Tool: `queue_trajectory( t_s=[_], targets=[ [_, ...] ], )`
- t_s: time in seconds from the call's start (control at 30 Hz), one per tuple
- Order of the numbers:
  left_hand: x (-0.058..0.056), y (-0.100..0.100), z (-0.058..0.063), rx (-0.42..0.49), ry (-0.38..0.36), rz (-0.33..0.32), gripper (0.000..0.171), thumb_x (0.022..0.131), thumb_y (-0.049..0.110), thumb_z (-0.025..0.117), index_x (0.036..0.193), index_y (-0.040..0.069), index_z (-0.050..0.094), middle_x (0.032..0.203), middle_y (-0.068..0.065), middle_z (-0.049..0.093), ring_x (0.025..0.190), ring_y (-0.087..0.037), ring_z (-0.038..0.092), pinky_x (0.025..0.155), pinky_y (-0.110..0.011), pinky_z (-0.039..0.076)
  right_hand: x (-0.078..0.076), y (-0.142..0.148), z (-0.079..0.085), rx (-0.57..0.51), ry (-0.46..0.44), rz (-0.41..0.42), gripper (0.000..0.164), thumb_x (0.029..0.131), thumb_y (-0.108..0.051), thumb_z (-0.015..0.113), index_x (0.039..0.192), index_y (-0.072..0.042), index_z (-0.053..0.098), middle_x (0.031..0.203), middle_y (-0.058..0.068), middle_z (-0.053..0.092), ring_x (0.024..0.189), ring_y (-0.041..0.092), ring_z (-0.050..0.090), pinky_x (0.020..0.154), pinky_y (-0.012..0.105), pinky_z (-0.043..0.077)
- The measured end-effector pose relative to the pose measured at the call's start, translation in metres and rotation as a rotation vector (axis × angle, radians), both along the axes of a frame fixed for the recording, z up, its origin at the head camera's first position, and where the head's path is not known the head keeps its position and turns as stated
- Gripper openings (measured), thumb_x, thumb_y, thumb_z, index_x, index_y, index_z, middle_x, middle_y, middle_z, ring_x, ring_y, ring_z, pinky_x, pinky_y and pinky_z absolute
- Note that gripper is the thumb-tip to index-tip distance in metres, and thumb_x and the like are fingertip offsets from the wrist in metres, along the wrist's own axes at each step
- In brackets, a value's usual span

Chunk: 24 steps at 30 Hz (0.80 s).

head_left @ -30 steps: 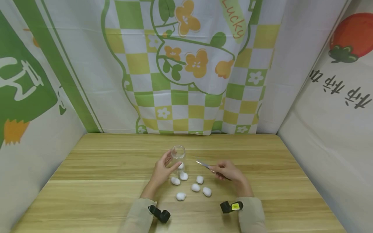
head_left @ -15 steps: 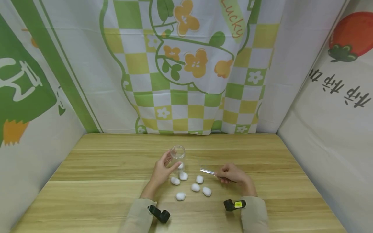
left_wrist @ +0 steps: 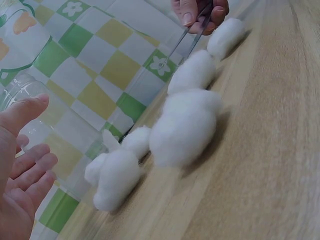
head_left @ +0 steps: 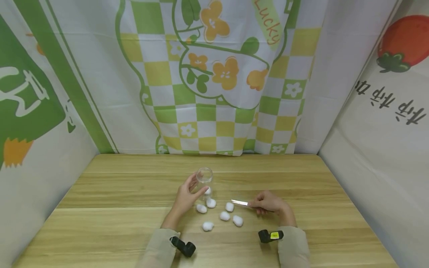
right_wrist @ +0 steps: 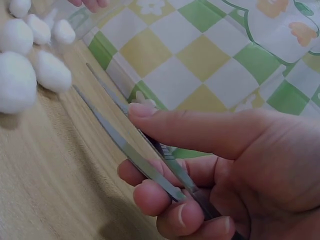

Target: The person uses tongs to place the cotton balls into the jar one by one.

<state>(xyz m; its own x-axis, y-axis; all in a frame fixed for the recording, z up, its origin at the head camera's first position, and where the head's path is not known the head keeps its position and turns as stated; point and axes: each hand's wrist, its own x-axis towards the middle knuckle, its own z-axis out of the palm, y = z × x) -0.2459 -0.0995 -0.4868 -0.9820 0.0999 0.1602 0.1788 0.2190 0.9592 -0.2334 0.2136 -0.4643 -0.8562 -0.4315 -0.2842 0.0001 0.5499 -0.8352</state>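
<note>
Cotton balls (head_left: 224,216) lie inside the table's (head_left: 134,167) far edge, left hand (head_left: 187,194) curled round clear jar (head_left: 205,182), right hand (head_left: 268,202) pinching parted tweezers (head_left: 240,203): best straddle one squarely!

Behind the wood-grain surface (head_left: 117,193) hangs a white curtain (head_left: 281,18) printed with green and yellow checks (head_left: 159,73), orange flowers (head_left: 226,73) and "Lucky" lettering (head_left: 268,22), between a left panel (head_left: 50,175) with a green patch (head_left: 50,111) and a right panel (head_left: 385,167) showing a red fruit (head_left: 403,41) above dark characters (head_left: 385,97).
</note>
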Motion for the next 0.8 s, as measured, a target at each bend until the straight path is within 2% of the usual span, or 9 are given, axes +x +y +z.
queue_trajectory(
  t_s=[0.07, 0.2, 0.27, 0.43, 0.67, 0.8],
  targets=[
    [0.003, 0.001, 0.005, -0.008, -0.001, 0.002, 0.066, 0.086, 0.013, 0.071, 0.144, 0.002, 0.039, 0.147, -0.021, 0.046, 0.138, -0.035, 0.044, 0.118, -0.039, 0.039, 0.0, 0.0, 0.0, 0.006, 0.0, 0.002, 0.04, 0.091, -0.023, 0.065, 0.071, 0.012, 0.059, 0.052, -0.007, 0.052, 0.046, 0.005, 0.043, 0.044, 0.015, 0.035],
    [0.016, 0.004, 0.024, -0.023, 0.003, -0.001, 0.065, 0.088, 0.01, 0.069, 0.144, -0.002, 0.038, 0.146, -0.025, 0.045, 0.138, -0.039, 0.043, 0.118, -0.041, 0.038, 0.001, 0.0, 0.0, 0.013, -0.001, 0.008, 0.043, 0.09, -0.023, 0.066, 0.073, 0.016, 0.059, 0.051, -0.007, 0.053, 0.046, 0.005, 0.043, 0.043, 0.015, 0.034],
    [0.015, 0.004, 0.023, -0.02, 0.009, -0.007, 0.066, 0.088, 0.012, 0.07, 0.144, -0.001, 0.038, 0.147, -0.024, 0.045, 0.138, -0.038, 0.044, 0.118, -0.041, 0.038, 0.002, 0.0, 0.0, 0.015, -0.002, 0.014, 0.044, 0.09, -0.023, 0.067, 0.075, 0.018, 0.059, 0.051, -0.008, 0.053, 0.046, 0.005, 0.044, 0.043, 0.015, 0.035],
    [0.002, -0.001, 0.002, 0.0, 0.011, -0.011, 0.068, 0.085, 0.016, 0.073, 0.143, 0.005, 0.04, 0.146, -0.019, 0.047, 0.138, -0.034, 0.046, 0.117, -0.038, 0.04, 0.003, -0.002, 0.001, 0.017, -0.009, 0.028, 0.043, 0.09, -0.022, 0.067, 0.076, 0.018, 0.061, 0.05, -0.008, 0.054, 0.046, 0.005, 0.044, 0.043, 0.015, 0.035],
    [0.002, 0.0, 0.002, -0.006, 0.014, -0.006, 0.068, 0.085, 0.015, 0.073, 0.144, 0.004, 0.04, 0.147, -0.02, 0.047, 0.138, -0.035, 0.045, 0.117, -0.039, 0.04, 0.003, -0.007, -0.002, 0.014, -0.029, 0.039, 0.04, 0.088, -0.022, 0.068, 0.074, 0.014, 0.061, 0.05, -0.009, 0.053, 0.045, 0.004, 0.044, 0.043, 0.013, 0.034],
    [0.005, 0.001, 0.007, -0.013, -0.001, 0.001, 0.066, 0.086, 0.013, 0.071, 0.144, 0.003, 0.04, 0.147, -0.02, 0.046, 0.139, -0.036, 0.044, 0.118, -0.039, 0.039, 0.002, -0.01, -0.005, 0.008, -0.036, 0.035, 0.038, 0.089, -0.022, 0.068, 0.073, 0.012, 0.06, 0.05, -0.009, 0.053, 0.046, 0.004, 0.044, 0.043, 0.013, 0.033]
  ],
)
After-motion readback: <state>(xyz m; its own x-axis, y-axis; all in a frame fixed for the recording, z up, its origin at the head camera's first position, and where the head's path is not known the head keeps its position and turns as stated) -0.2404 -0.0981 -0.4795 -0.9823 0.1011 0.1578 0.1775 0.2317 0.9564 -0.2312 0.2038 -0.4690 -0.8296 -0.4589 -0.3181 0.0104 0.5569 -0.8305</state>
